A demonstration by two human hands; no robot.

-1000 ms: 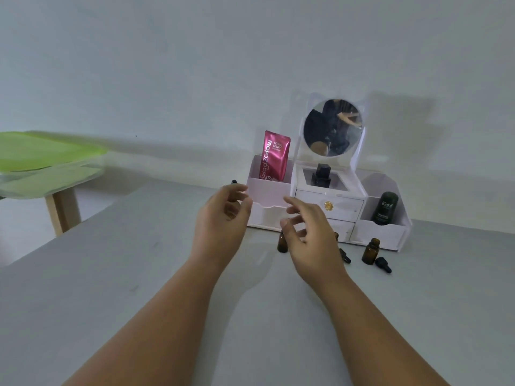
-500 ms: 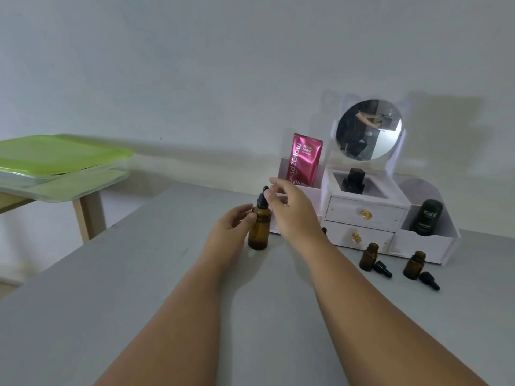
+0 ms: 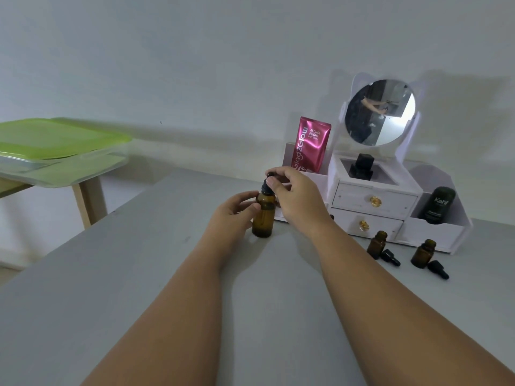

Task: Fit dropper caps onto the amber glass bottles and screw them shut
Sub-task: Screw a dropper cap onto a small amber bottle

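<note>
Our right hand point(image 3: 295, 196) is pinched on the black dropper cap point(image 3: 268, 184), thumb and fingertips closed round it at the top of the amber bottle point(image 3: 263, 215). Our left hand point(image 3: 232, 211) wraps the bottle's shoulder from the nine o'clock side, fingers closed on the glass, and steadies it. The bottle stands upright on the grey desk point(image 3: 139, 274), just in front of the left end of the white organiser point(image 3: 376, 207).

We judge the step in hand to be seating and turning this first cap; whether the thread has caught we cannot tell, since our fingers cover the collar. The next move calls for the right grip to twist while the left holds the glass firm, keeping the cap square so it does not cross-thread.

Further out, toward three o'clock, two smaller amber bottles point(image 3: 376, 244) point(image 3: 424, 253) stand open near the organiser's drawers, each with a loose dropper cap point(image 3: 390, 257) point(image 3: 438, 269) lying on the desk just beside it. Those are not yet done.

In the organiser, a pink sachet point(image 3: 310, 147) stands at twelve o'clock from our hands, a round mirror point(image 3: 380, 115) rises at one o'clock, and a dark green tube point(image 3: 439, 204) sits in the right compartment. At ten o'clock, well apart, is a green-lidded container point(image 3: 55, 146).
</note>
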